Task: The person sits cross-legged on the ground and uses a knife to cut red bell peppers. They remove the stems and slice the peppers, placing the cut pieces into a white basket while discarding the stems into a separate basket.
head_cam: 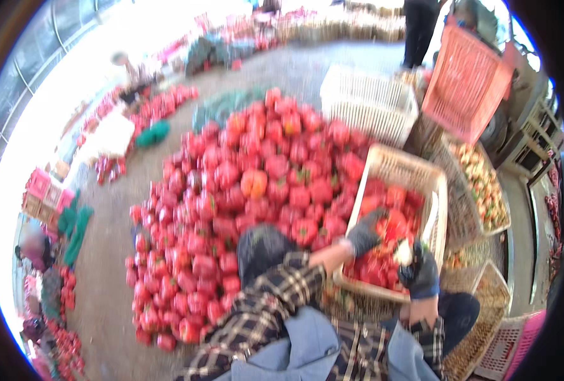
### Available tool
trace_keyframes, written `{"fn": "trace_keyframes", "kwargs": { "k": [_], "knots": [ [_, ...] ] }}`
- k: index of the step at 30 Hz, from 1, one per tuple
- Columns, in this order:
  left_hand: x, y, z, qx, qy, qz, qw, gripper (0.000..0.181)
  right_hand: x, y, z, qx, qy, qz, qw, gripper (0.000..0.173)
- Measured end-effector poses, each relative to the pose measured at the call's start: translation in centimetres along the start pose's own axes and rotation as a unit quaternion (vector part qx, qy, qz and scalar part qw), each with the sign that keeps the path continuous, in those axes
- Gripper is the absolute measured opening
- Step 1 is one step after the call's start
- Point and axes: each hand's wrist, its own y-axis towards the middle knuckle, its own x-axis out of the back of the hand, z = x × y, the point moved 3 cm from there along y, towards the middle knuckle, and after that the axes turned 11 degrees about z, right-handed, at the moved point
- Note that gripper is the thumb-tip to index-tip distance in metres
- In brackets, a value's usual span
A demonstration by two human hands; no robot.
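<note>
A pale plastic crate [438, 209] before me holds red bell pepper pieces [372, 272]. Over its middle, my left hand [365, 234], in a dark glove, grips an opened red bell pepper [396, 225]. My right hand [421, 272], gloved too, is closed at the crate's right side around a whitish pepper core [403, 253] with green by it. Whether this hand also holds a small tool is hidden by the fingers and blur. Left of the crate, a large heap of whole red bell peppers [263, 190] lies on the floor, reaching my knee.
Stacked white crates [367, 102] stand behind the heap. A tilted pink crate [470, 81] is at upper right, above a basket of pepper cores [482, 185]. A person's dark-trousered legs [416, 35] show at the back. Green net sacks [74, 233] lie left on the concrete floor [108, 266].
</note>
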Motion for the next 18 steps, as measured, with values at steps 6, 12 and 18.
{"fn": "trace_keyframes", "kwargs": {
  "k": [6, 12, 18],
  "knots": [
    [7.9, 8.6, -2.8, 0.024, 0.234, 0.27, 0.934, 0.095, 2.5, -6.7, 13.4, 0.281, -0.2, -0.281, 0.895, 0.011],
    [26.2, 8.6, 5.7, 0.191, 0.396, 0.166, 0.883, 0.071, 16.6, -23.9, 20.2, 0.213, -0.393, -0.508, 0.736, 0.019],
    [34.3, -2.7, 16.3, 0.554, 0.354, 0.053, 0.752, 0.059, 20.1, -28.4, 18.2, 0.081, -0.34, -0.663, 0.662, 0.017]
  ]
}}
